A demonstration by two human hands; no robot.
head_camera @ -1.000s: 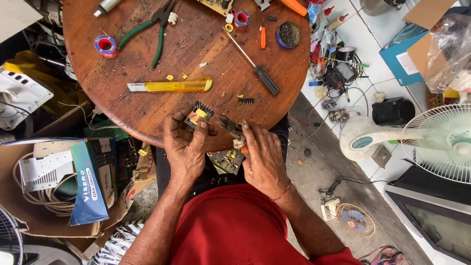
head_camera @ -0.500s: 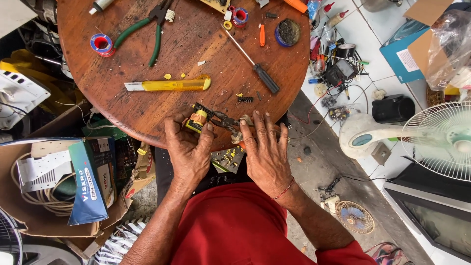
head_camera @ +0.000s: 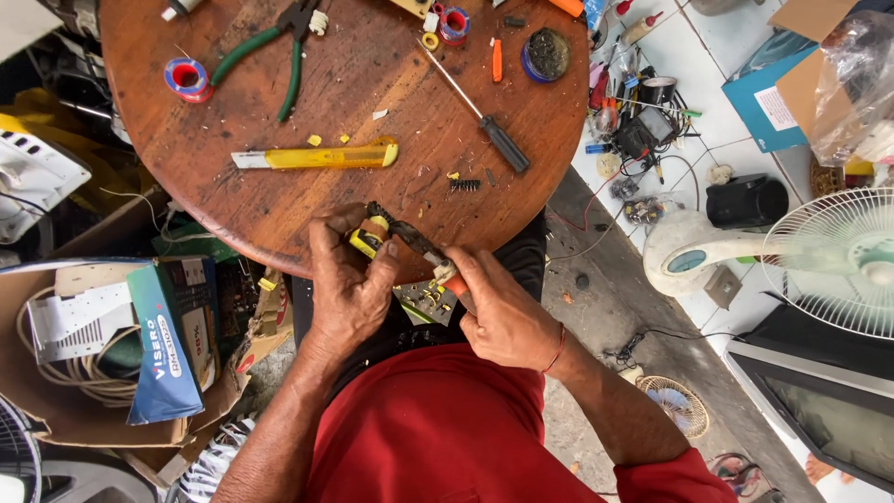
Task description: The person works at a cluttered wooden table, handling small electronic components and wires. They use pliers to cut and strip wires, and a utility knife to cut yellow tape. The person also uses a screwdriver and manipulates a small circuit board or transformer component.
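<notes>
Gripping a small circuit board [head_camera: 396, 233], left hand [head_camera: 349, 289] and right hand [head_camera: 498, 312] pinch it; cardboard box [head_camera: 56, 382] holds cables; yellow cutter [head_camera: 317, 156] nearby on round table [head_camera: 233, 205].

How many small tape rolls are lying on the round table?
2 clearly: a red-and-blue roll near the left edge beside the green pliers, and another roll at the top edge. Others may be cropped.

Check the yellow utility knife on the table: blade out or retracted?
Out. The knife lies flat on the round table, with a bare metal blade showing past its left end.
</notes>
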